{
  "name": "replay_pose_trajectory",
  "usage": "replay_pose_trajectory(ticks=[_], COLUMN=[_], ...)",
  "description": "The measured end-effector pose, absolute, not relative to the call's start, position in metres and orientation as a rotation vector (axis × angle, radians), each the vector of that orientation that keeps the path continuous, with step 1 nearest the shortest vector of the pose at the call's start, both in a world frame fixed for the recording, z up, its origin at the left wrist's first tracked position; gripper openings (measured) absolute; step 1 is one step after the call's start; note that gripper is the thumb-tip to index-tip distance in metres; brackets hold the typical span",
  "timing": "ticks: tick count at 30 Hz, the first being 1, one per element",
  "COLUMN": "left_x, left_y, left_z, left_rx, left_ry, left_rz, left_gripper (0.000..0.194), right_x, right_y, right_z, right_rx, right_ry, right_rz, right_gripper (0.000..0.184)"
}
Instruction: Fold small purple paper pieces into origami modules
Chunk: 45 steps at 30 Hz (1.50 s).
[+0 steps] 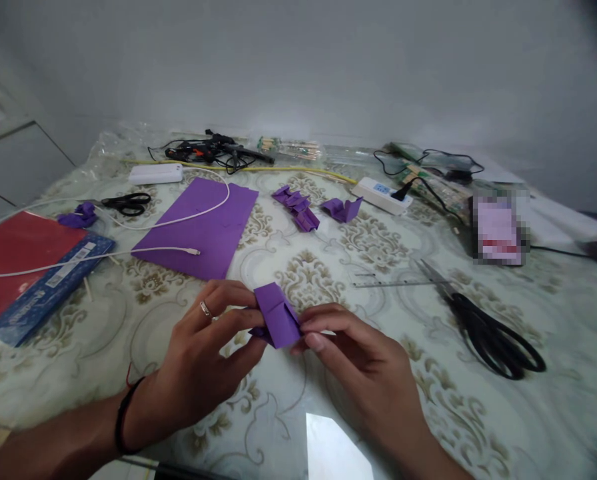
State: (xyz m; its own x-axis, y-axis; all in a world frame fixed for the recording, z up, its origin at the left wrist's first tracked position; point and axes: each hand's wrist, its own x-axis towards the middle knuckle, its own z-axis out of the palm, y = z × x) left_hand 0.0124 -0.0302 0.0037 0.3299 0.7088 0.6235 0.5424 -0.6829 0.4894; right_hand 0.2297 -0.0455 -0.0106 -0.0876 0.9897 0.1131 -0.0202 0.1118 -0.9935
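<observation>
Between my two hands is a small folded piece of purple paper (277, 315), tilted, with creases and a raised flap on its right side. My left hand (211, 343) grips its left edge, fingers behind and thumb below. With thumb and forefinger my right hand (356, 363) pinches its right corner. Beyond them lie several folded purple paper pieces (298, 208) in a row, and one more folded purple piece (342, 209) beside it. Flat purple paper sheets (193, 227) lie behind my left hand.
Large black-handled scissors (498, 337) rest at right, their blades by a clear ruler (403, 283). Smaller scissors (127, 203), a white cable (178, 251) and a pack of red paper (33, 267) lie left. A power strip (382, 195) and a phone (498, 230) are farther back.
</observation>
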Motion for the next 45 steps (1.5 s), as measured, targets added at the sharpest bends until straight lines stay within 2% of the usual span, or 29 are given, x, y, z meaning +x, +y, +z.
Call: replay_pose_trajectory(ticks=[6,9,16,21,24,26,29,31,37,45], left_x=[0.012,0.012,0.010,0.006,0.004,0.005,0.010,0.012,0.007,0.008], left_y=[-0.030,-0.032,-0.033,-0.035,-0.035,-0.034,-0.032,-0.030,-0.032,-0.032], left_z=[0.008,0.012,0.011,0.014,0.017,0.015,0.008,0.003,0.003,0.008], left_rx=[2.460,2.459,2.391,2.395,2.203,2.126,2.029,1.973,1.996,1.888], left_ry=[0.829,0.815,0.715,0.824,0.781,0.824,0.961,0.952,0.888,0.769], left_rz=[1.263,1.230,1.185,1.151,0.910,0.896,0.933,0.973,1.076,1.133], left_gripper=[0.024,0.028,0.028,0.025,0.028,0.033,0.016,0.009,0.041,0.033], right_x=[0.229,0.227,0.227,0.228,0.228,0.227,0.226,0.225,0.232,0.236], right_y=[-0.040,-0.040,-0.043,-0.042,-0.041,-0.043,-0.048,-0.051,-0.051,-0.052], right_z=[-0.014,-0.011,-0.007,-0.013,-0.012,-0.011,-0.010,-0.011,-0.009,-0.006], right_rx=[-0.978,-0.866,-0.813,-0.827,-0.888,-0.937,-0.995,-1.027,-0.917,-0.730], right_ry=[-0.914,-0.846,-0.778,-0.837,-0.954,-1.036,-1.135,-1.207,-1.474,-1.678], right_rz=[1.716,1.941,2.102,1.916,1.715,1.581,1.379,1.230,0.983,0.625], right_gripper=[0.031,0.034,0.041,0.045,0.037,0.030,0.029,0.036,0.058,0.084])
